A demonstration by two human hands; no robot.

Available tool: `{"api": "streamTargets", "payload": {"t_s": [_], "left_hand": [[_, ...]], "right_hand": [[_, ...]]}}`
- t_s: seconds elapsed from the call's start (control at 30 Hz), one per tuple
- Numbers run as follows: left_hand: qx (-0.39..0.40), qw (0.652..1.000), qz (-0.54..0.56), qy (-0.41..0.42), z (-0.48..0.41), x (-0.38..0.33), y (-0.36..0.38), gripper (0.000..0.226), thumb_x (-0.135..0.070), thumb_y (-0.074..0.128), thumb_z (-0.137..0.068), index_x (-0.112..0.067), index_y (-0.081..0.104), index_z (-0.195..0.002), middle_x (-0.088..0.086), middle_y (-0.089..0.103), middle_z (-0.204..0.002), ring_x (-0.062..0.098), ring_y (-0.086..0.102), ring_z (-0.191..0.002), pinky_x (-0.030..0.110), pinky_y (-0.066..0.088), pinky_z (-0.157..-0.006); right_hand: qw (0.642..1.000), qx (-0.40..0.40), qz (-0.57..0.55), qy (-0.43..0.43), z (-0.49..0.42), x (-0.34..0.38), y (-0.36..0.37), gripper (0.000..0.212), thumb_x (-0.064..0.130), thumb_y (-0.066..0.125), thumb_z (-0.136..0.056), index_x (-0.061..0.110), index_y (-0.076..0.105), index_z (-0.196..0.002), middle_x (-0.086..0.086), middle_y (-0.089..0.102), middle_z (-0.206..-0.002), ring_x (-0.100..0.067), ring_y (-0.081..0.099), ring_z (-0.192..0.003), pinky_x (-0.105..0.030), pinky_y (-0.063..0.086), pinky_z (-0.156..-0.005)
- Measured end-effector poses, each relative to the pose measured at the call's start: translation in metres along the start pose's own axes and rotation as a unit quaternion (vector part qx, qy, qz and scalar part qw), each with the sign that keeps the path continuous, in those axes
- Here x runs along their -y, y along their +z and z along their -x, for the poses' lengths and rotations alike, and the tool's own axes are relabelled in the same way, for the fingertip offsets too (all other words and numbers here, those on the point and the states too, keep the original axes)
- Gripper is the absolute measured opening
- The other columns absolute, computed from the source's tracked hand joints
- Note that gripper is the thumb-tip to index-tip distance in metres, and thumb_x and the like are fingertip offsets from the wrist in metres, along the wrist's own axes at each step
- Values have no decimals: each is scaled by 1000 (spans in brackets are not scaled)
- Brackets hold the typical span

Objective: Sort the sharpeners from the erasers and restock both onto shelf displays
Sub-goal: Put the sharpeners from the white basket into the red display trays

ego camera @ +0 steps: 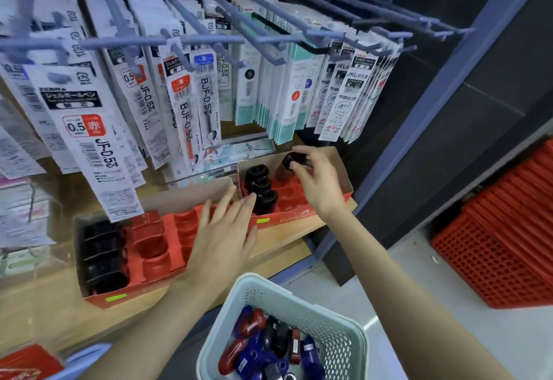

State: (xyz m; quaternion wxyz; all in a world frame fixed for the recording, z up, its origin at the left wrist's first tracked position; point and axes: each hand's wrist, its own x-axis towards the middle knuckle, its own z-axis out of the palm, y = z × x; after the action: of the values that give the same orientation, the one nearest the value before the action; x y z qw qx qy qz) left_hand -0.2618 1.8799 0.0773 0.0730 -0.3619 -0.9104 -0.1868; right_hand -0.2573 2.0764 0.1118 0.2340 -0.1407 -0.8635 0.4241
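My right hand (318,182) pinches a black sharpener (294,159) over the far end of the right red display tray (287,218). Three black sharpeners (260,188) stand in a row in that tray. My left hand (223,233) hovers with straight fingers over the gap between this tray and the left red display tray (155,245), which holds a column of black sharpeners (103,254) at its left side. At the bottom, a pale green basket (302,299) contains several red, blue and black sharpeners (269,346).
Packets of pen refills (89,140) hang from blue hooks (194,40) just above the trays. The trays sit on a wooden shelf (287,239). A blue upright post (419,116) bounds the shelf on the right. Stacked red baskets (505,245) stand on the floor at right.
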Motion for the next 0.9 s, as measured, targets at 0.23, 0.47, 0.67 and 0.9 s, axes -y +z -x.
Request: {"api": "streamTargets", "payload": {"t_s": [0.23,0.47,0.67,0.9], "left_hand": [[-1,1000,14,10,-1,4,1,52,-34,42,-96,-16,35,-144,-3,46,-143,7,3,-140,37,6,-112],[23,999,47,13,-1,-1,-8,55,-34,42,-98,-16,25,-148,-1,38,-147,14,5,-146,31,0,-112],[-22,986,145,82,46,-22,-18,39,-29,41,-97,-11,50,-130,1,50,-130,15,44,-122,31,34,-107],[258,947,186,52,138,0,83,33,-19,46,-97,-15,50,-129,-3,45,-129,15,53,-112,26,41,-92]], "right_hand": [[988,88,108,-69,-6,-19,8,27,12,56,-94,11,59,-121,-4,58,-119,-7,49,-108,-1,30,-86],[980,137,133,-54,-1,-18,10,40,12,49,-97,12,48,-137,-6,46,-142,-18,40,-132,-13,20,-105],[998,6,56,-16,89,-14,-24,38,7,46,-96,13,49,-133,-2,51,-130,-8,45,-119,-10,30,-98],[940,147,41,305,247,-93,11,25,8,48,-94,9,51,-119,-5,59,-108,-18,59,-88,-31,51,-79]]}}
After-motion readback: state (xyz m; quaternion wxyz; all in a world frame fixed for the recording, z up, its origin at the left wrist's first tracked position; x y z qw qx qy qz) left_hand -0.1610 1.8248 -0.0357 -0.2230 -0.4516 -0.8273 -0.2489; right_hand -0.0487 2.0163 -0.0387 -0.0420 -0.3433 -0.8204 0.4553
